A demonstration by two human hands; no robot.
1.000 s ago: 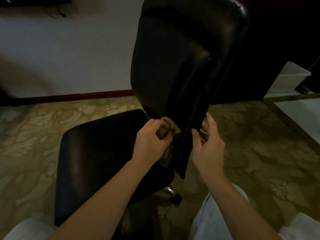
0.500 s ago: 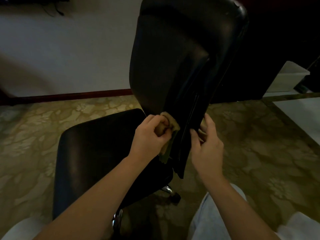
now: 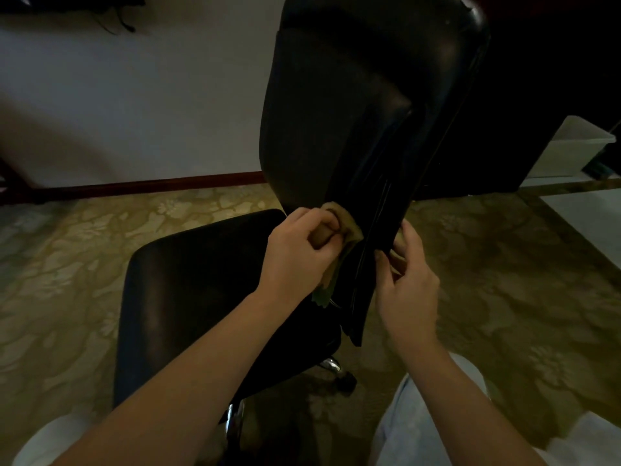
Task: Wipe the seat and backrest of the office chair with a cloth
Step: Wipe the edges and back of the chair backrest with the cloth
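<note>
Your left hand [image 3: 299, 253] curls its fingers round the soft tan cloth [image 3: 346, 227], bunched against the lower side edge of the glossy black leather backrest [image 3: 353, 129]; your right hand [image 3: 406, 290] pinches the cloth's far end behind that edge. Cloth looks limp and light, leather slick: grip it wadded and press firmly

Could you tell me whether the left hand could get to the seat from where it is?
Probably yes: the left hand, gripping the cloth against the backrest, is just above the seat, with nothing between them.

Black office chair [image 3: 353, 112], tan cloth [image 3: 349, 227] (greenish at its hanging corner), olive floral-patterned carpet [image 3: 521, 280], white wall [image 3: 134, 105].
</note>
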